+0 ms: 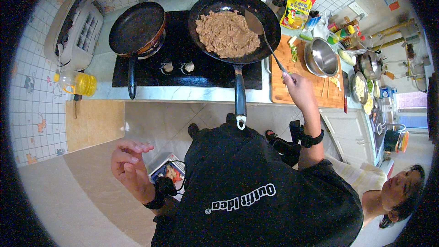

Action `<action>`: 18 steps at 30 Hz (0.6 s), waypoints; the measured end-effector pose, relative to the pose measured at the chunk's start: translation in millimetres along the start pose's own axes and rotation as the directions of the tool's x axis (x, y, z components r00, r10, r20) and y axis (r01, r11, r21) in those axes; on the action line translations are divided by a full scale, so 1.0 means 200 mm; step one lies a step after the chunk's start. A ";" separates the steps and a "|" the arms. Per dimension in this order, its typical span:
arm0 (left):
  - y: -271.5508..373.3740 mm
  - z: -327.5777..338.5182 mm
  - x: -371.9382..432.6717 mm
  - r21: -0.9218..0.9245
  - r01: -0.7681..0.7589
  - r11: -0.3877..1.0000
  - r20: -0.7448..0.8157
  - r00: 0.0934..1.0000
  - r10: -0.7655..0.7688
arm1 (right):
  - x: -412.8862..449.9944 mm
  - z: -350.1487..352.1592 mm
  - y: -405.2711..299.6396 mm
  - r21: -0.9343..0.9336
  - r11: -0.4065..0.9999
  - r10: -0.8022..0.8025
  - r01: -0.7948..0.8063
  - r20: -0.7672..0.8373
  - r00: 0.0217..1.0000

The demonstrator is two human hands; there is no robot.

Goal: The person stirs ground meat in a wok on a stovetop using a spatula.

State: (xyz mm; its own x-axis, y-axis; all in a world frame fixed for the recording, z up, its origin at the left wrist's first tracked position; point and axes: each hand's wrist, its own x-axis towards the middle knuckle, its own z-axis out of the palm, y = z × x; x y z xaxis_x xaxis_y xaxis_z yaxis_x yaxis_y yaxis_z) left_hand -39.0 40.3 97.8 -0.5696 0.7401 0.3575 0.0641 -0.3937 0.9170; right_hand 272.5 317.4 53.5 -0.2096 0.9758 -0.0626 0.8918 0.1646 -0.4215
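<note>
My right hand (pixel 299 89) grips the handle of a metal spatula (pixel 254 22), whose blade rests in a large black wok (pixel 271 48). Browned, finely cut meat (pixel 226 34) lies in the wok beside the blade. The wok sits on the right side of a black glass cooktop (pixel 212 75), its long handle pointing toward me. My left hand (pixel 132 166) hangs in the air at lower left, fingers bent and apart, holding nothing. A black frying pan (pixel 137 29) rests tilted on the left burner.
A cutting board (pixel 284 91) right of the cooktop bears a steel bowl (pixel 320 56), chopsticks and green pieces. A knife (pixel 345 89) lies at its edge. A yellow seasoning pouch (pixel 297 10) stands behind. An oil bottle (pixel 80 83) is at left. Another person (pixel 374 185) stands at lower right.
</note>
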 end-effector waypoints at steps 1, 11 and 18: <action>0.00 0.00 0.00 0.001 0.000 1.000 0.002 1.000 0.000 | -0.01 0.00 0.00 0.001 1.000 0.001 -0.001 0.000 1.000; -0.04 0.00 0.00 -0.031 -0.014 0.999 -0.035 0.999 0.013 | -0.05 -0.14 -0.23 0.162 0.968 -0.235 0.192 0.317 0.919; -0.04 -0.06 -0.04 -0.062 -0.011 0.998 -0.118 0.993 0.004 | 0.11 0.01 -0.34 -0.180 0.935 -0.238 0.306 0.321 0.917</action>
State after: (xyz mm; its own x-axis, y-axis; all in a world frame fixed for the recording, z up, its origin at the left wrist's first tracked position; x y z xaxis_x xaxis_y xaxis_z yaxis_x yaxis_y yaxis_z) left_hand -44.7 30.1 85.3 -0.6622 0.6689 0.3377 0.0193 -0.4353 0.9001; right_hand 207.3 326.9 78.4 -0.5330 0.8089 -0.2480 0.8419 0.4780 -0.2504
